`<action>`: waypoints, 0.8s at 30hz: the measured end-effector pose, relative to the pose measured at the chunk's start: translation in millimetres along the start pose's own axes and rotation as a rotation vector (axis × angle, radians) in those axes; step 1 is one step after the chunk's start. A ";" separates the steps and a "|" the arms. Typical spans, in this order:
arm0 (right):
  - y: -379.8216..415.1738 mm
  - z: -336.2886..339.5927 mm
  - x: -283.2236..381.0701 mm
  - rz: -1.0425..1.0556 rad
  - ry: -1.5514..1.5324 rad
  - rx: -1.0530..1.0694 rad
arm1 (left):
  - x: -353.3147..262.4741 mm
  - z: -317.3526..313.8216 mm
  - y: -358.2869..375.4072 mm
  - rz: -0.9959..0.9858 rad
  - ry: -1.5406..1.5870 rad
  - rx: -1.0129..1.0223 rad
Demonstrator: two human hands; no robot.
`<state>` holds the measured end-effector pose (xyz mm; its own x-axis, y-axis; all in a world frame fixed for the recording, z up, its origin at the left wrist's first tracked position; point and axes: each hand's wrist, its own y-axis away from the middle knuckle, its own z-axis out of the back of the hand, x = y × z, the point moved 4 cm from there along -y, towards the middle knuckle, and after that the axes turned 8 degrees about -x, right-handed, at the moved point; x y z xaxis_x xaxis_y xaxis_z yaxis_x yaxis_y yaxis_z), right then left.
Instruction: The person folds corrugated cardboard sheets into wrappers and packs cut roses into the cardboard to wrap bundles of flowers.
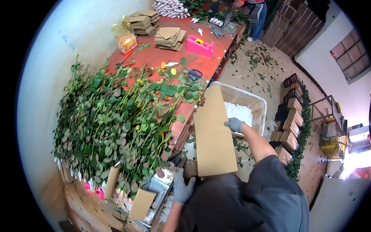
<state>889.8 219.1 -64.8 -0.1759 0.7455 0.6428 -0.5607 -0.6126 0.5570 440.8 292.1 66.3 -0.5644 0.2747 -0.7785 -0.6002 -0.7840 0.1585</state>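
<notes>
My right hand (235, 125), in a grey glove, pinches the right edge of a long brown cardboard sheet (215, 135). The sheet hangs in front of my body, beside the red table and partly over a white plastic basket (261, 101) holding white pieces. My left hand (183, 187), also gloved, is next to a metal tray-like stand (157, 185), thumb apart from its fingers and nothing visible in it. A smaller piece of corrugated cardboard (141, 205) lies on the stand. To its left, a big heap of leafy rose stems (112, 127) covers the near table end.
The red table (162, 58) bears cardboard stacks (170, 38), a pink tape dispenser (200, 46), blue-handled scissors (194, 74) and loose leaves. Wrapped packs (290, 123) line the floor at right. Another person (258, 17) stands at the far table end. Leaves litter the floor.
</notes>
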 end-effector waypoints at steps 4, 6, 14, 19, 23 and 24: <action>-45.5 -8.3 15.5 -0.031 0.130 0.234 | 54.0 -88.7 -21.7 0.393 0.159 0.244; -94.5 -34.8 -2.1 0.186 0.181 0.256 | 62.5 -132.9 -35.3 0.677 0.613 0.407; -187.1 -58.7 75.5 0.402 0.250 0.098 | 56.5 -223.4 -113.2 0.921 1.091 0.156; -171.4 -21.2 103.3 0.305 0.046 -0.286 | 81.6 -239.4 -216.2 0.742 1.085 -0.131; -136.4 2.8 57.4 0.229 -0.023 -0.583 | 100.0 -232.1 -274.0 0.810 0.933 -0.236; -124.4 -3.9 38.2 0.197 -0.133 -0.578 | 125.3 -242.5 -285.0 0.750 0.941 -0.219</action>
<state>949.7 324.9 -111.5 -0.2397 0.5712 0.7850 -0.8816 -0.4668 0.0704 678.6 414.9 -223.8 -0.0447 -0.7247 -0.6876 -0.1430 -0.6765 0.7224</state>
